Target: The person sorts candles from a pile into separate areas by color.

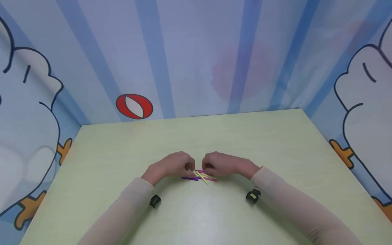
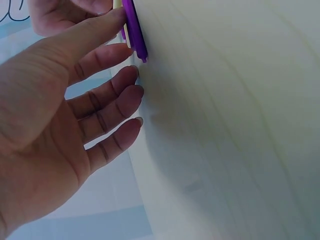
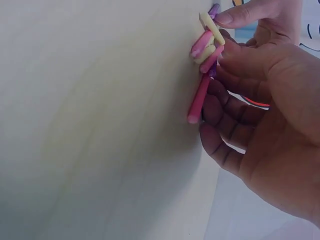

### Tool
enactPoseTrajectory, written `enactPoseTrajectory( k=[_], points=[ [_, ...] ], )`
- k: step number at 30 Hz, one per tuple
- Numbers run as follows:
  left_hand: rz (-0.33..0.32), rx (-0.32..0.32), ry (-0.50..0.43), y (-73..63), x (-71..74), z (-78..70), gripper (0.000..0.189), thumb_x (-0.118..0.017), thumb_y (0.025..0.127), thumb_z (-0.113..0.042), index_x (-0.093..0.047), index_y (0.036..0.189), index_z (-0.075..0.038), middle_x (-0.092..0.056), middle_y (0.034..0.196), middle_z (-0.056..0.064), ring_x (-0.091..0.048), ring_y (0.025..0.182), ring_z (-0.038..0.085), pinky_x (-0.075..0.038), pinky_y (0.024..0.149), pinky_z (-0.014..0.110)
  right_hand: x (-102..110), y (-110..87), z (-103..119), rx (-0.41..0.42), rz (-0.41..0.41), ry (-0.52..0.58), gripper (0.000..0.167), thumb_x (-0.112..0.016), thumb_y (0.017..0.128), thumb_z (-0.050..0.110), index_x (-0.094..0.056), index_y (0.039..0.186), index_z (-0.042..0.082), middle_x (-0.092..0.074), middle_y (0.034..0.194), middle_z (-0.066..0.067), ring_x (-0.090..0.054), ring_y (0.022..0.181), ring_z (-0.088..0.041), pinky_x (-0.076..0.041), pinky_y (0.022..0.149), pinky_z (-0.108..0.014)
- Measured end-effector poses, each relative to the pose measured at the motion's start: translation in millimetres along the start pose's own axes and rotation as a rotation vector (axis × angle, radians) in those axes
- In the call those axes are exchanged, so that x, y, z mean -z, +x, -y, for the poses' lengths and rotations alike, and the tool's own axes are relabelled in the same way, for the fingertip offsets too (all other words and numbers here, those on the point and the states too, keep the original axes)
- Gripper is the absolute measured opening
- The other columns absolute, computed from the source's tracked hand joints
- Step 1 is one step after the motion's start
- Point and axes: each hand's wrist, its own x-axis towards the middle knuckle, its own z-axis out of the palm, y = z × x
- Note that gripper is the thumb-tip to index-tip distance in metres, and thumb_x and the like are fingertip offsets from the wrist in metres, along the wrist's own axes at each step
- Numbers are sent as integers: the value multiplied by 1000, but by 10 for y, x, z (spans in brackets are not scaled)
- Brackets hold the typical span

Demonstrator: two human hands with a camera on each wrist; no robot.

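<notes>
A small heap of thin coloured sticks lies on the table between my two hands. A purple stick (image 1: 190, 178) points out towards the left hand, while a yellow stick (image 1: 201, 177) crosses over the others. In the right wrist view a pink stick (image 3: 199, 98) with a rounded end reaches down beside the fingers. My left hand (image 1: 175, 165) has its straight thumb against the purple stick, its other fingers loosely bent with tips at the tabletop. From the other side, my right hand (image 1: 222, 164) rests its thumb at the pink sticks, fingers curved behind them.
A pale yellow-green table (image 1: 196, 217) extends around the hands. Printed walls surround it at the back and sides, the back one showing a red and white ball (image 1: 134, 106). Each sleeve's wrist carries a small black camera (image 1: 253, 196).
</notes>
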Motion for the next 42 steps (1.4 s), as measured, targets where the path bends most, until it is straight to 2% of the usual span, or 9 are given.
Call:
enactPoseTrajectory(
  k=[6, 12, 22, 29, 34, 42],
  points=[
    [26, -30, -26, 7, -6, -15, 8, -77, 89, -25, -71, 83, -22, -61, 71, -10, -52, 65, 6, -46, 64, 24, 0, -3, 26, -7, -1, -10, 7, -63, 96, 10, -69, 93, 12, -59, 82, 7, -53, 73, -8, -49, 71, -25],
    [46, -39, -42, 15, -26, -26, 9, -76, 90, -21, -71, 83, -22, -61, 72, -11, -52, 66, 6, -46, 65, 24, -20, 8, 41, -31, 12, -5, 11, -63, 94, 9, -66, 85, 14, -57, 73, 7, -50, 64, -5, -46, 64, -24],
    [45, -53, -29, -5, -29, -42, 9, -74, 91, -18, -71, 83, -20, -61, 72, -11, -52, 65, 5, -47, 66, 23, -24, 18, 28, -49, 29, 7, 13, -60, 96, 12, -65, 85, 16, -59, 73, 7, -51, 62, -5, -46, 62, -24],
    [30, -58, -23, 12, -39, -30, 12, -75, 91, -19, -70, 81, -20, -60, 70, -11, -50, 63, 4, -45, 63, 23, 49, 62, -8, -98, 32, 57, 10, -59, 97, 16, -65, 88, 15, -60, 68, 6, -50, 52, -7, -44, 56, -25],
    [35, -42, -22, 17, -38, -37, 12, -75, 91, -20, -69, 81, -21, -60, 70, -11, -50, 63, 5, -45, 64, 23, 90, 88, -39, -113, 5, 41, 9, -58, 97, 15, -64, 91, 14, -62, 71, 6, -54, 56, -7, -47, 62, -26],
    [36, -67, 5, 2, -28, -34, 13, -75, 91, -21, -68, 80, -21, -58, 70, -10, -50, 65, 5, -45, 65, 24, 235, 128, -105, -109, -97, -45, 10, -58, 97, 13, -67, 92, 10, -61, 78, 4, -54, 68, -9, -48, 67, -27]
  ],
)
